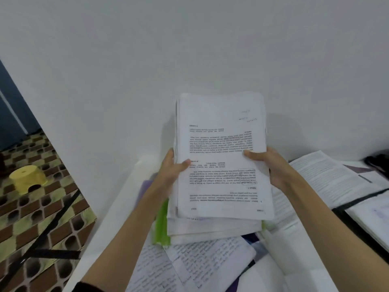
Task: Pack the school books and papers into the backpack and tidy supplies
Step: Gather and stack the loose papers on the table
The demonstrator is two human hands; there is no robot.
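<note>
One view only: head cam, wide-angle, worn on the person's head, looking fwd and down over both forearms. Close in: left hand [172, 167] and right hand [271, 165] sit mid-frame, stack of papers [223, 157] betw. them, tilted up toward the lens, print upside down from this side. White bench [294, 260] fills lower centre and right, seen from above at a steep angle. White wall [189, 49] takes the whole upper half, straight ahead, near. Patterned floor [42, 218] and yellow stool [27, 179] at far left, well below. Edges bend w/ lens distortion.
</note>
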